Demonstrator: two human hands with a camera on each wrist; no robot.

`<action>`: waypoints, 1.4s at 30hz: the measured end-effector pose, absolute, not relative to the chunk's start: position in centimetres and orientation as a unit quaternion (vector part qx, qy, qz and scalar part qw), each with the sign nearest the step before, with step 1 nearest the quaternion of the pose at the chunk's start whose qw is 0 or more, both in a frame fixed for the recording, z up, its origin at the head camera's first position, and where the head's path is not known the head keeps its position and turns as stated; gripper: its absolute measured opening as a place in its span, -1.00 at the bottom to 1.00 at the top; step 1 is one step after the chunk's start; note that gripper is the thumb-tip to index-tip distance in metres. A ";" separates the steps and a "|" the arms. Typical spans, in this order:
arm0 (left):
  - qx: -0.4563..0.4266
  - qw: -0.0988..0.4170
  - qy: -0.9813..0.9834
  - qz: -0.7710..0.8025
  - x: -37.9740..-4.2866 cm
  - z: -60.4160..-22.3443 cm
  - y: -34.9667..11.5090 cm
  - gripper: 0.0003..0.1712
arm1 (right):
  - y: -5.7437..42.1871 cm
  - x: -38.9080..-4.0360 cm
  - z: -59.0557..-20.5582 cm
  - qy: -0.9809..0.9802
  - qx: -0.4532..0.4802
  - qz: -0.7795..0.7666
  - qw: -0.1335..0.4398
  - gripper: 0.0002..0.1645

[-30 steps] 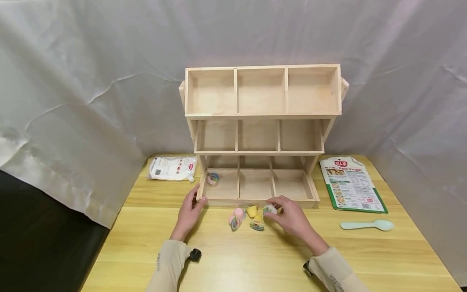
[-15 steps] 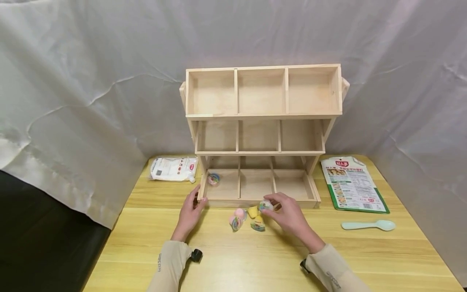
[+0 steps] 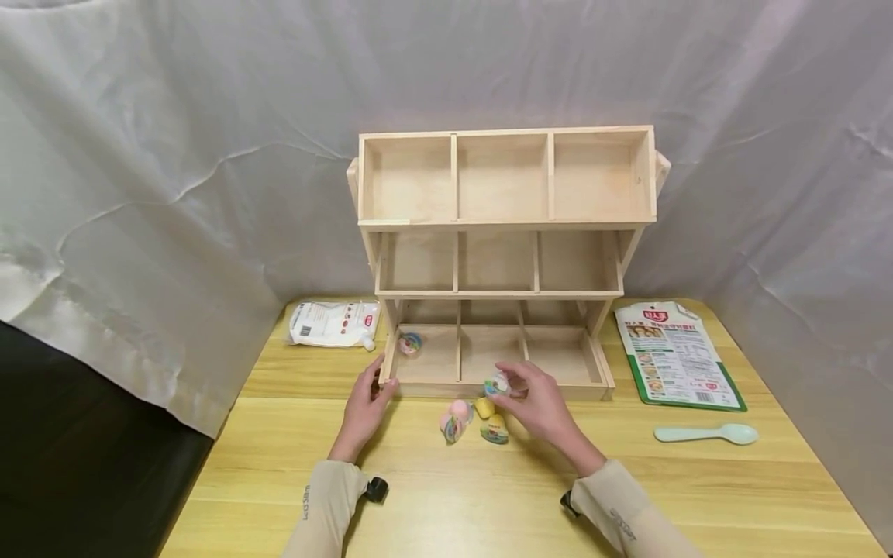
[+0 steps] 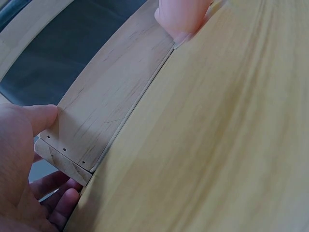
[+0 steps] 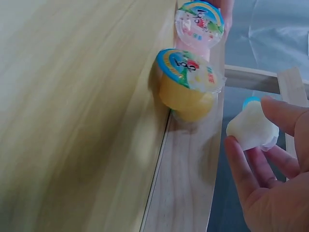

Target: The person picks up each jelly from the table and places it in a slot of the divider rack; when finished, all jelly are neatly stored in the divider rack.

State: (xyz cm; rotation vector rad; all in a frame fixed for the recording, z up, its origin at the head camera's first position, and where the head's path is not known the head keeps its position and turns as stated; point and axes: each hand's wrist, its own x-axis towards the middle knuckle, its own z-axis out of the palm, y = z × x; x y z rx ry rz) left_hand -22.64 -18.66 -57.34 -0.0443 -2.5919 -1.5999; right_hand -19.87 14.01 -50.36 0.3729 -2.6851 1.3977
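My left hand (image 3: 361,411) holds the front left corner of the three-tier wooden box (image 3: 467,390). In the left wrist view its thumb (image 4: 44,117) lies on the front board, with the fingers curled round the side. My right hand (image 3: 543,401) pinches a whitish jelly cup (image 5: 252,126) between thumb and fingers, at the lowest tray's front edge. Two yellow jelly cups (image 3: 494,429) and pink jelly cups (image 3: 453,427) sit on the table before the box. Another jelly cup (image 3: 409,343) lies in the lowest tray's left compartment.
A white spouted pouch (image 3: 335,324) lies left of the box. To the right are a green-and-white food packet (image 3: 680,356) and a pale green spoon (image 3: 705,434). Grey cloth (image 3: 209,170) hangs behind and beside the wooden table (image 3: 453,511).
My right hand has lifted the whitish jelly cup from the table and carried it left and toward the tray. My left hand has stayed on the box corner.
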 end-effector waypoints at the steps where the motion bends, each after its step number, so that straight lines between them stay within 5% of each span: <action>1: -0.014 0.046 -0.850 -0.525 -22.6 -57.3 -18.7 -0.24 | 13.9 -20.0 -50.4 -0.877 0.122 0.462 0.041 -0.32; 15: -0.020 0.049 -0.848 -0.527 -22.7 -57.6 -18.8 -0.24 | 12.2 -21.2 -50.3 -0.843 0.115 0.525 -0.006 -0.40; 42: -0.018 0.052 -0.852 -0.521 -22.8 -57.6 -18.8 -0.24 | 7.7 -24.1 -49.2 -0.861 0.127 0.491 0.022 -0.36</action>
